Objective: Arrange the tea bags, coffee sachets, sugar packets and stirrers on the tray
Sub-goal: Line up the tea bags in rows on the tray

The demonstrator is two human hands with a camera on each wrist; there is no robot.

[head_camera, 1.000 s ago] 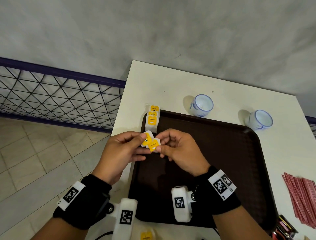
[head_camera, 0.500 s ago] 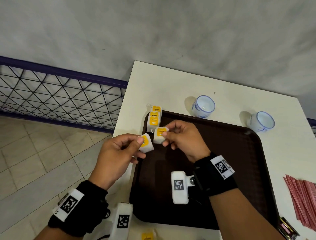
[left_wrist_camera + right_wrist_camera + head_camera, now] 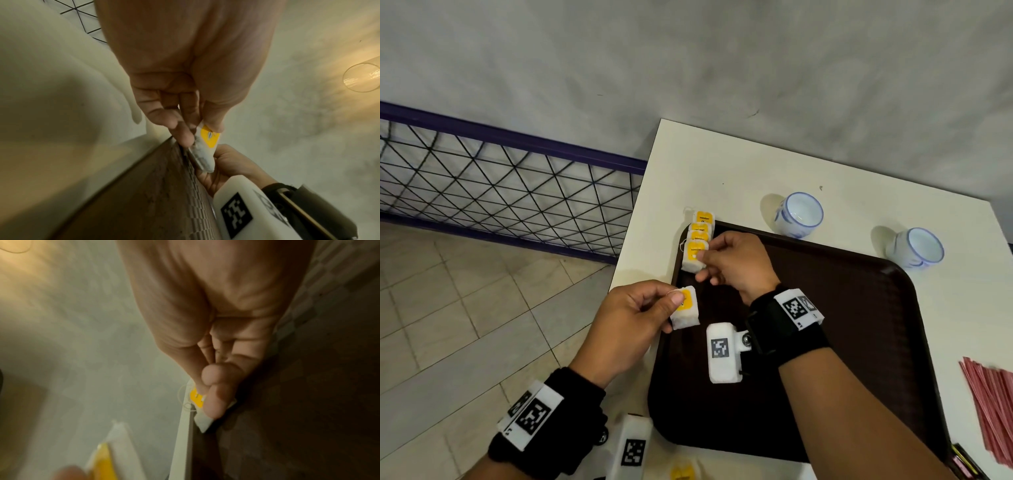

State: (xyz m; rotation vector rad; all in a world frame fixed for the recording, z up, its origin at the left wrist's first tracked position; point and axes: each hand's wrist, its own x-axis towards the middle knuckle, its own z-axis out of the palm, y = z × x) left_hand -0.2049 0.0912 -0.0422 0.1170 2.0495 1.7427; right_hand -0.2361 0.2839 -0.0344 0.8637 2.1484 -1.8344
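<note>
**Tea bags being laid in a row at the tray's far left corner**

White table (image 3: 722, 164) against a grey wall, carrying a dark brown tray (image 3: 842, 325); a blue mesh railing (image 3: 510, 192) and tiled floor lie to the left. The right hand (image 3: 736, 263) pinches a tea bag (image 3: 693, 255) between thumb and fingertips at the near end of a short overlapping row of tea bags (image 3: 701, 226) along the tray's left rim; whether the bag already rests on the tray cannot be told. The overlap probably serves to keep the yellow tags visible and the row compact. The left hand (image 3: 630, 325) pinches a second tea bag (image 3: 686, 308) just above the tray's left edge, seemingly held ready as the next in line. Each bag is a small white paper pouch with a square yellow tag and a thin looped string; the pouches look soft and light. Red stirrers (image 3: 989, 390) lie in a bundle on the table, right of the tray, not yet arranged. Two blue-rimmed white cups (image 3: 799, 214) stand beyond the tray.
</note>
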